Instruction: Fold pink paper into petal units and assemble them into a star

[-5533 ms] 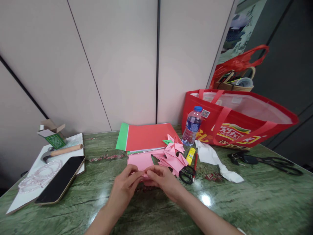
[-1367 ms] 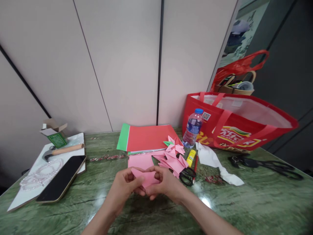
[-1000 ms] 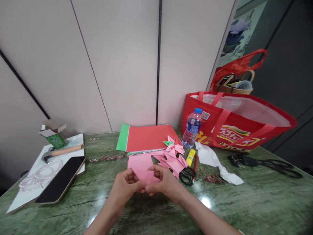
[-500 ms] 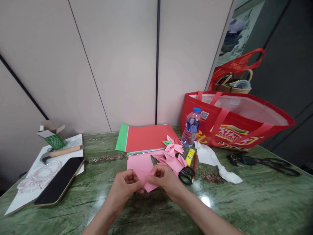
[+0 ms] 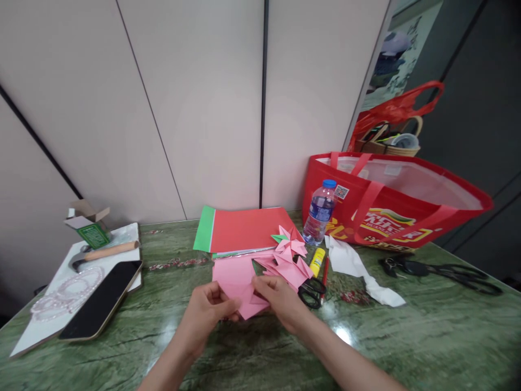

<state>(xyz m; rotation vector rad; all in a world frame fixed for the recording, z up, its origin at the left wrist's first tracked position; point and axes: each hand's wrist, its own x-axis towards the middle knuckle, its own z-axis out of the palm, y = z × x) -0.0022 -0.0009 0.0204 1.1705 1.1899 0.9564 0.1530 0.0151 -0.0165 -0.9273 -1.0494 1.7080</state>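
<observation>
Both hands pinch a partly folded piece of pink paper held above the front of the table. My left hand grips its left edge, thumb on top. My right hand has thumb and fingers closed on its right side. Right behind it lies a stack of pink paper sheets. Beside the stack are folded pink paper pieces and a pink paper flower with a green tip. Black-handled scissors lie just right of my right hand, their blades hidden.
Red and green paper sheets lie at the back. To the right are a yellow glue stick, a red pencil, a water bottle, white tissue, black scissors and a red bag. At left lie a phone and a hammer.
The pink paper shows wider between the hands, its folds spread more. My right hand has shifted slightly to the right; my left hand keeps its grip.
</observation>
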